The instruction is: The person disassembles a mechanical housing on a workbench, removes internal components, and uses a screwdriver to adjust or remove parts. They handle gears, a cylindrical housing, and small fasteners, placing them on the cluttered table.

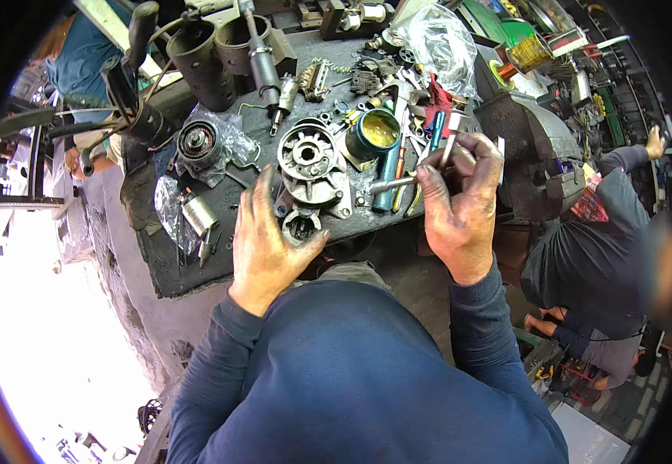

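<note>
A grey cast metal housing [310,166], with a slotted round face and a smaller round opening [302,225] at its near end, rests on the workbench in front of me. My left hand [268,246] is at its near left side, fingers stretched and thumb spread around the small opening; whether it touches the metal is unclear. To the right, my right hand [463,203] is raised over the bench edge, closed on a slim metal rod [392,184] pointing left toward the housing. Fingers hide part of the rod. A dark can of yellowish grease [381,129] stands behind it.
Hand tools [402,116] and small parts crowd the bench's far right, by clear plastic [440,46]. At left lie a round motor part [199,143] and a silver cylinder [198,213]. Tall metal cylinders [200,66] stand behind. Another person [595,240] is at right.
</note>
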A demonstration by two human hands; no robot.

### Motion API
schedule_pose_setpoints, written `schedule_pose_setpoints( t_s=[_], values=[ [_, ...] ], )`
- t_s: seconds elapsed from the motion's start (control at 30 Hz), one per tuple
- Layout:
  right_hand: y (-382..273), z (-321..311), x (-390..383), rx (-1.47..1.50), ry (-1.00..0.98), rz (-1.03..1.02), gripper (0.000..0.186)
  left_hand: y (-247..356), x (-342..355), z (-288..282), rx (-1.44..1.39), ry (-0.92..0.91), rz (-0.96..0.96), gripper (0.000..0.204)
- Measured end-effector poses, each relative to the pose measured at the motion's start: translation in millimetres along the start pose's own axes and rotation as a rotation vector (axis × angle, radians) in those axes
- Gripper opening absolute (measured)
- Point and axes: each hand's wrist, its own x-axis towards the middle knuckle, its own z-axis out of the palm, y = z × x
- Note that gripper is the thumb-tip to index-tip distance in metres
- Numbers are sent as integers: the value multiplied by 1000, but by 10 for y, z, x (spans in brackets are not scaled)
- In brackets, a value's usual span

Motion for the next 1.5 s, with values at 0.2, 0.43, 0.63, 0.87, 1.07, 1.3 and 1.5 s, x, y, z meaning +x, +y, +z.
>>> schedule_pose_setpoints(
  t_s=[0.2,0.43,0.63,0.87,1.07,1.3,1.5],
  values=[
    [-362,196,169,-507,-303,-179,47,70,261,107,99,4,52,107],
    [-328,447,208,-678,-402,-316,44,119,369,291,116,-40,-66,115],
    [-452,537,234,-738,-490,-381,36,49,320,383,74,-108,-138,118],
    [-525,535,207,-763,-627,-508,37,-112,342,520,197,-188,67,84],
    [-507,768,-8,-785,-369,-455,52,-55,249,462,794,-133,469,55],
    [70,811,81,-108,-176,-857,15,-249,429,350,420,-326,235,73],
    [258,917,169,436,-458,-802,33,-400,521,104,52,-528,253,73]
  ],
)
